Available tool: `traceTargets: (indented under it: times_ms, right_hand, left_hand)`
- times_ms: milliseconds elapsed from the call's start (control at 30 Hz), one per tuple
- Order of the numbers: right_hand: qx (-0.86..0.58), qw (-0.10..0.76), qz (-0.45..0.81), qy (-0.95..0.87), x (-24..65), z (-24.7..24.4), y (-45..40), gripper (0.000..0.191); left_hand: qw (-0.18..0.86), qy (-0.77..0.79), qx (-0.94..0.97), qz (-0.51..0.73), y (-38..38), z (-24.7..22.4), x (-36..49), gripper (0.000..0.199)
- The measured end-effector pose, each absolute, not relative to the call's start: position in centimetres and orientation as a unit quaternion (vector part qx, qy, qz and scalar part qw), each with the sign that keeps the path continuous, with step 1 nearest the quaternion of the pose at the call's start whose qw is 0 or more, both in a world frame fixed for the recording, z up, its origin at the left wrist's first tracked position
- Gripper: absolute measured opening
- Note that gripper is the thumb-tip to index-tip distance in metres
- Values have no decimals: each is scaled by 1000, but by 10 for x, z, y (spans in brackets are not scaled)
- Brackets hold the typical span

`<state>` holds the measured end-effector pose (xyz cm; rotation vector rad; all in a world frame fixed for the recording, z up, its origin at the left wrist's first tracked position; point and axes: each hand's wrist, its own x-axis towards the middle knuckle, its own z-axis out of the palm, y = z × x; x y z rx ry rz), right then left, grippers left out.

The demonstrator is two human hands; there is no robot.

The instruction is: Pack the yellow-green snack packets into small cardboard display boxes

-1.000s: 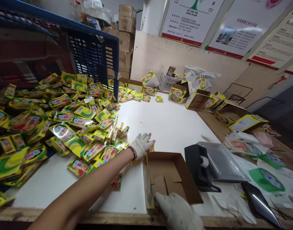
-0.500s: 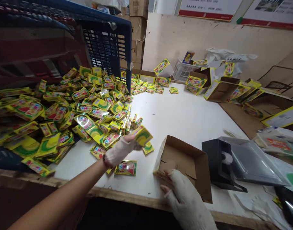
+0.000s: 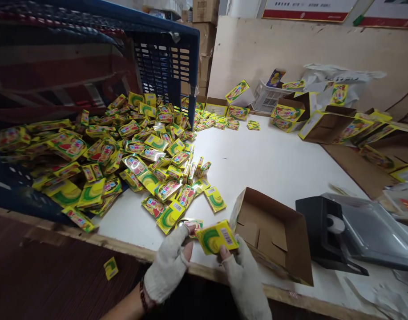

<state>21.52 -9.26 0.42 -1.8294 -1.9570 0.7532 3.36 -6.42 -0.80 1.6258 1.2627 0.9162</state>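
In front of me, my right hand [image 3: 245,275], in a fingerless white glove, pinches a small yellow box [image 3: 217,238] with a green swirl and a barcode, thumb on its upper face. Just left of that box is my left hand [image 3: 168,260], also gloved, its thumb and fingers apart with nothing visible between them. An open brown carton [image 3: 290,238] stands right beside my right hand; its visible inside shows bare cardboard flaps. Another small box [image 3: 193,226] lies behind my left fingertips, partly hidden. Several more, like the yellow box [image 3: 215,198], lie flat on the white table [image 3: 250,162].
A tipped blue crate [image 3: 193,66] spills a large heap of small boxes [image 3: 103,151] at left. A black device [image 3: 319,229] and a clear plastic lid [image 3: 373,231] are on the right. Open display cartons [image 3: 327,126] line the back. One box [image 3: 111,268] lies below the table edge.
My left hand has come back toward me from the heap, and the small box it carried is gone from it. My right hand has left the carton's edge and now holds a small yellow box.
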Motion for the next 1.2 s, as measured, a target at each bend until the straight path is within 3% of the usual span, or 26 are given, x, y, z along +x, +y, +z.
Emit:
traceTargets:
  times_ms: [100,200,333,467,600,700,800,900,1067,1200]
  right_hand:
    - [-658,125,149,-727,227,7,-90,40]
    - [-615,3,99,-782,222,9,-86,30]
    - [-586,-43,109,-801,207,8,-75,16]
    - [-584,-62,142,-797,202,10,-64,21]
    - [-604,-85,173,-773,203,14,-61,35]
    - [-645,-91,175,-739,207,15,-63,28]
    - [-660,-67,195,-722,216,13,-68,17]
    - [-643,-41,207,-736,227,11,-78,26]
    - [-502,-9,153,-851,222,21,-74,24]
    - [-347,-56,150,-924,197,30,-36,23]
  left_hand:
    - [158,537,802,208,-48,-7,27,35]
    - [57,542,836,69,-34,-8,27,36]
    - [60,563,813,136,-28,-12,17,27]
    - [84,562,799,198,-36,-11,4,28]
    - [95,581,803,96,-48,-1,25,54]
    - [146,630,763,10,-47,3,50,70]
    - [218,647,731,14,-42,0,61,56]
    - [255,646,716,67,-44,-7,54,51]
    - [159,638,736,158,-50,-6,24,22]
    - [29,670,735,100,-36,-1,-1,26]
